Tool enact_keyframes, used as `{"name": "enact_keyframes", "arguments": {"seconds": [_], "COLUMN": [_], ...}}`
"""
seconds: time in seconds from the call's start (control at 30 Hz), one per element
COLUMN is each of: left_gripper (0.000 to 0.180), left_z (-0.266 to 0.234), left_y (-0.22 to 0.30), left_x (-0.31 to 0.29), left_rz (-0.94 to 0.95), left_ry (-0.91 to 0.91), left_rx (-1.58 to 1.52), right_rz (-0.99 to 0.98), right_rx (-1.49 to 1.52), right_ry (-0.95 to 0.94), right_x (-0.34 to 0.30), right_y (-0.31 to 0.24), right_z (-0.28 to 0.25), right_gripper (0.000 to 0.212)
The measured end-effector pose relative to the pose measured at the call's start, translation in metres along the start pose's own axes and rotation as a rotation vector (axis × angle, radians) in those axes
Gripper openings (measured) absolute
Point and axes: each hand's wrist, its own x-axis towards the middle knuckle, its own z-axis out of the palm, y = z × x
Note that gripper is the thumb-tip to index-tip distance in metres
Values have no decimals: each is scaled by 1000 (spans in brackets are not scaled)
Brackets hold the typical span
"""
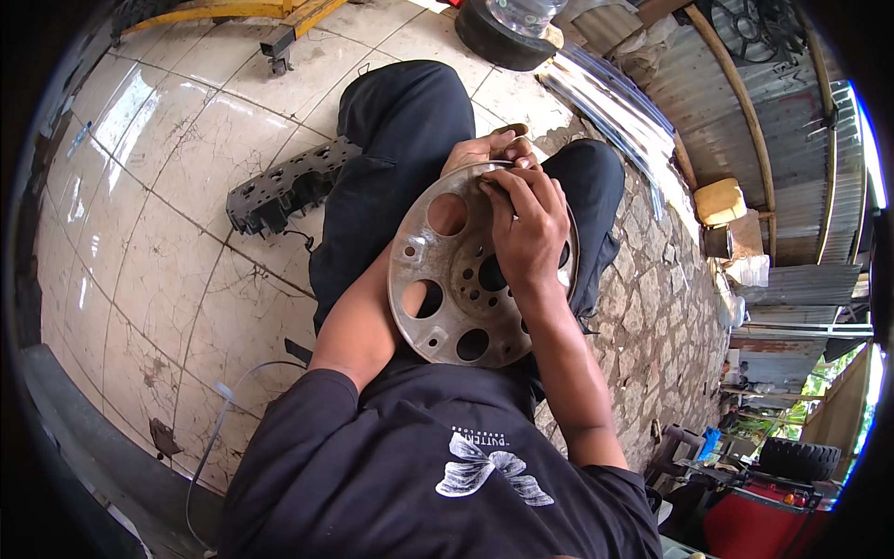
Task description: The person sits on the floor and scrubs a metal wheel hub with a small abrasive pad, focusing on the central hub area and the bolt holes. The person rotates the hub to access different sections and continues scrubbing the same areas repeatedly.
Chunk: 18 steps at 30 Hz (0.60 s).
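A round, worn metal flexplate [438,321] with large round holes rests tilted on my lap against my shirt. My left forearm passes beneath it, and my left hand [470,152] comes up at the far rim, closed around the edge. On the upper face, near that same rim, my right hand [533,219] has its fingers curled and pressed together at the plate. Whatever the right fingertips may pinch is too small to make out. Part of the plate's centre and right side is hidden behind my right hand and wrist.
A dark metal engine cylinder head [291,186] lies on the tiled floor by my left leg. Ahead stand a yellow wheeled frame [303,26] and a black round tub [498,37]. Long metal strips [619,102] lie at the right. A thin cable [216,424] runs at lower left.
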Motion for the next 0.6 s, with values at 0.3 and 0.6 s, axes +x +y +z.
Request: {"name": "enact_keyframes", "arguments": {"seconds": [0.3,0.6], "left_gripper": [31,57], "left_z": [23,-19], "left_y": [-6,8], "left_x": [-8,-7], "left_rz": [106,2], "left_ry": [120,-17], "left_rx": [-62,43], "right_rz": [146,12], "right_rx": [138,-27], "right_ry": [-5,-51], "right_x": [0,5], "right_y": [0,-10], "right_z": [-14,-2], "right_gripper": [22,20]}}
